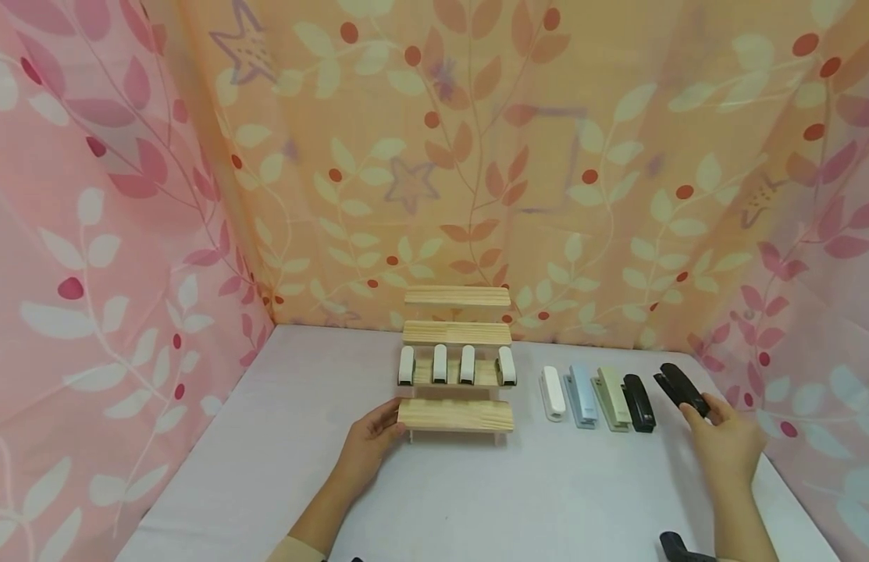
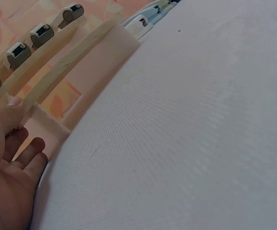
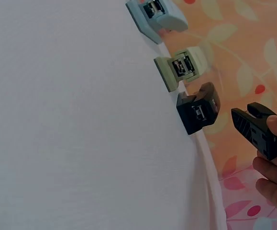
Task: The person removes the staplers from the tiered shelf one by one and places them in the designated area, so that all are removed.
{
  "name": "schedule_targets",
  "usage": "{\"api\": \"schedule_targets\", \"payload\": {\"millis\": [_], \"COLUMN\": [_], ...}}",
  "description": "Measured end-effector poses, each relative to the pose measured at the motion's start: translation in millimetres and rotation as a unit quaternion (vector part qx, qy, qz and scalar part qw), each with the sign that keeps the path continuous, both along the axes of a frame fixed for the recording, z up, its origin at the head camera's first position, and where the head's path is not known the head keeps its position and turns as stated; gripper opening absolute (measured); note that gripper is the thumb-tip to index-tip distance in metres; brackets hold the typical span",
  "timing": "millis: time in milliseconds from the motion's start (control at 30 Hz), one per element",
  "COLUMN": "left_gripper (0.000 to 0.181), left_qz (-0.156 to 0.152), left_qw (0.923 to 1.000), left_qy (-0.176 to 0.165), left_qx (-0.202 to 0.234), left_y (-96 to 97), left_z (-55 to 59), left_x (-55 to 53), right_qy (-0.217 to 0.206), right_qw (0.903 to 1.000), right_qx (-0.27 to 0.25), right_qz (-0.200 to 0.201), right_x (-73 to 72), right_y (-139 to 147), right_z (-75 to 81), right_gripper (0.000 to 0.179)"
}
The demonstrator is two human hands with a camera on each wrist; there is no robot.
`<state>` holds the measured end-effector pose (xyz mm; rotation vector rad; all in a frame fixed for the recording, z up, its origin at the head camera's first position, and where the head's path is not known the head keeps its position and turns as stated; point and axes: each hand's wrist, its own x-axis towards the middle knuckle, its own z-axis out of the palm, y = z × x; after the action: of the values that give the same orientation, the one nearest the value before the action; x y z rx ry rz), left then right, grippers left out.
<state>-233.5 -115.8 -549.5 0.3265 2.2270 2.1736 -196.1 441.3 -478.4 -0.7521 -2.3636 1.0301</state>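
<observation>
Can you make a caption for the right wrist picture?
Fingers hold a black stapler near three other staplers.

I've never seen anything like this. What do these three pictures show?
There is no machine: a person works bare-handed. The wide picture comes from a camera worn on the head; the others, from one on each wrist. On the white cloth-covered table stands a four-tiered pale wooden rack, with four small white-topped objects on it. To its right are a white stapler, a light blue stapler, a pale green stapler and a black stapler. The left hand grips the rack's front tier; the right hand holds a second black stapler.
</observation>
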Motion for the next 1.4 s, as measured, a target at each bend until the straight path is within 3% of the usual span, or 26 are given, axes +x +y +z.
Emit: {"api": "schedule_targets", "payload": {"millis": [767, 1200, 1400], "left_gripper": [0.055, 0.056, 0.056], "left_qz": [0.001, 0.000, 0.002], "left_qw": [0.9999, 0.9999, 0.9998], "left_qy": [-0.015, -0.016, -0.018], "left_qx": [-0.002, 0.003, 0.000], "left_y": [-2.0, -0.6, -0.7], "left_z": [-2.8, -1.4, -1.7], "left_x": [-2.2, -0.6, -1.2], "right_qy": [-0.033, -0.029, -0.046], "right_qw": [0.9993, 0.9989, 0.9969], "right_qx": [0.019, 0.037, 0.062], "right_qz": [0.003, 0.007, 0.014], "right_x": [-7.7, -8.5, -10.4], "right_y": [5.8, 6.8, 6.6], "right_z": [-30.8, -40.0, -43.8], "right_gripper": [0.060, 0.058, 0.059]}}
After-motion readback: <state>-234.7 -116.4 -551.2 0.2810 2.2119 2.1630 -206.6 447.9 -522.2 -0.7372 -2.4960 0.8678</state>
